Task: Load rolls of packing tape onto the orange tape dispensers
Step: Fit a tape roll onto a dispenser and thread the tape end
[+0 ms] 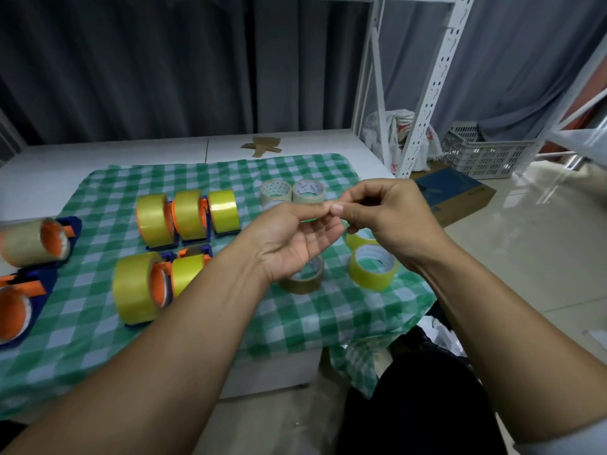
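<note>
Starting at the cloth's (295,323) left edge, one dispenser (14,310) shows a bare orange hub, its axis lying sideways. Over the cloth's right half the left hand (295,238) and right hand (391,221) meet fingertip to fingertip, pinching, though on what I cannot tell. Beneath them, rolls (372,270) lie flat with cores upright, well apart from that hub and, I judge, nearer the right hand

We cannot tell what our left hand (295,238) and right hand (391,221) pinch where their fingertips meet: it is too small. Beneath the left hand a brown tape roll (303,282) lies half hidden, and far left of it an orange dispenser (14,310) is cut off by the edge of view.
</note>
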A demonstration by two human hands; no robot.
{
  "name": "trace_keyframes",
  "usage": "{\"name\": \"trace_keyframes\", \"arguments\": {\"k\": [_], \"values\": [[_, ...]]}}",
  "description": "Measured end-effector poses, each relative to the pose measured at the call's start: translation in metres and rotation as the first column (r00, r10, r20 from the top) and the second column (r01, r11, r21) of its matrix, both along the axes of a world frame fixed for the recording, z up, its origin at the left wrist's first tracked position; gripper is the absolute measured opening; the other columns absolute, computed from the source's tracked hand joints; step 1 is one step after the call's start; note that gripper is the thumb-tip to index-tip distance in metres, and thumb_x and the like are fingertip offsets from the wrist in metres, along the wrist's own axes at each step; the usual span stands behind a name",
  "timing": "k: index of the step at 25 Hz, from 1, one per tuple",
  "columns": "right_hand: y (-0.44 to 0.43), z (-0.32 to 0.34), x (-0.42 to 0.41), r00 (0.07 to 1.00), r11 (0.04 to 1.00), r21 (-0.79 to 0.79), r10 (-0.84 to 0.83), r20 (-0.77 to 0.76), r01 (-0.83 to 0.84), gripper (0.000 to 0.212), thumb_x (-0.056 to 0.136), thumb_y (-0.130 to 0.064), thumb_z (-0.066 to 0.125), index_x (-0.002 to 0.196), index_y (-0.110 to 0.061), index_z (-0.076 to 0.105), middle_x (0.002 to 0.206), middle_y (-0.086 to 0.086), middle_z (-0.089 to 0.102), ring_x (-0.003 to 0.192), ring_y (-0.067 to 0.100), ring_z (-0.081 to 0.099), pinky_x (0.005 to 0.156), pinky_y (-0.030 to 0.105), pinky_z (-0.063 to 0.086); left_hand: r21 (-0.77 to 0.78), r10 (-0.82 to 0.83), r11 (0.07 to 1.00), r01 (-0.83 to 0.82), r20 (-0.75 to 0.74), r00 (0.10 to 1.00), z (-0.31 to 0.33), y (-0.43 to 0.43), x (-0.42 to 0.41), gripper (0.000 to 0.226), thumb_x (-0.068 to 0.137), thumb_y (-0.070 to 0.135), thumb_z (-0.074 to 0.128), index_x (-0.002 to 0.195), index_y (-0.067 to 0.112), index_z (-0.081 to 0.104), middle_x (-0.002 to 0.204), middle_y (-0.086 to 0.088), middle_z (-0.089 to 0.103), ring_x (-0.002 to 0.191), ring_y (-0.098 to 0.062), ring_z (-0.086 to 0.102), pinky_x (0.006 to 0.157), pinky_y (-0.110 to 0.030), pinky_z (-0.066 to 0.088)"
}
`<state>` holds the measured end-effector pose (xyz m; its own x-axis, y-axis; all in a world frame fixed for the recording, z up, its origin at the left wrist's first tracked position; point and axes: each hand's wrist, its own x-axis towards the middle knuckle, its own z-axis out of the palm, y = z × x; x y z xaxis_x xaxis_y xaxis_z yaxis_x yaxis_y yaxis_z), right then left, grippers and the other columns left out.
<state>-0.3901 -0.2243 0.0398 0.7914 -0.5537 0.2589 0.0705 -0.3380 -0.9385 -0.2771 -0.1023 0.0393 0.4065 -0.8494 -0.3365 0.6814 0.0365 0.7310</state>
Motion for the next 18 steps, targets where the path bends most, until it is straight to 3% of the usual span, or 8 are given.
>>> {"name": "trace_keyframes", "arguments": {"k": [4,8,11,15,18], "values": [[-0.015,-0.007,-0.014,0.996,0.999,0.040,-0.025,0.088,0.022,0.020,0.082,0.001,0.078,0.101,-0.001,0.070,0.073,0.010,0.069,0.066,0.022,0.067,0.066,0.033,0.061,-0.001,-0.058,0.998,0.058,-0.056,0.997,-0.009,-0.022,-0.001,0.015,0.095,-0.003,0.057,0.099,-0.005,0.071,0.099,-0.012,0.065,0.060,-0.009,0.065,0.058,-0.020,0.060],[-0.035,-0.015,-0.026,0.992,0.998,0.027,-0.065,0.108,0.062,0.004,0.087,0.001,0.073,0.090,0.003,0.072,0.074,0.009,0.073,0.067,0.019,0.070,0.065,0.027,0.060,-0.068,-0.054,0.997,0.045,-0.134,0.990,-0.020,-0.052,-0.020,0.011,0.096,0.000,0.059,0.098,-0.004,0.069,0.081,-0.010,0.067,0.059,-0.009,0.068,0.055,-0.018,0.059],[-0.060,-0.027,-0.029,0.983,0.983,-0.033,-0.181,0.029,0.182,0.014,0.091,-0.004,0.071,0.087,0.010,0.068,0.070,0.015,0.068,0.062,0.019,0.063,0.060,0.029,0.057,-0.042,0.020,0.999,-0.027,-0.158,0.987,-0.031,-0.083,-0.036,0.013,0.099,0.004,0.058,0.092,-0.002,0.067,0.077,-0.009,0.066,0.063,-0.010,0.067,0.053,-0.019,0.057],[-0.098,-0.048,-0.033,0.932,0.967,-0.146,-0.242,-0.270,0.209,0.020,0.096,-0.006,0.063,0.083,0.008,0.060,0.067,0.013,0.062,0.054,0.016,0.060,0.056,0.035,0.053,0.147,0.011,0.989,-0.012,0.012,1.000,-0.051,-0.118,-0.051,0.010,0.101,0.004,0.055,0.103,0.000,0.064,0.076,-0.009,0.055,0.062,-0.012,0.057,0.048,-0.020,0.055],[-0.122,-0.066,-0.046,0.887,0.945,-0.083,-0.326,-0.327,0.317,0.020,0.098,-0.002,0.060,0.078,-0.004,0.056,0.066,0.013,0.063,0.052,0.021,0.064,0.054,0.038,0.058,0.241,-0.041,0.970,-0.013,0.218,0.975,-0.064,-0.135,-0.053,0.006,0.100,0.006,0.054,0.103,0.007,0.059,0.070,-0.006,0.053,0.054,-0.011,0.052,0.043,-0.017,0.049]]}}
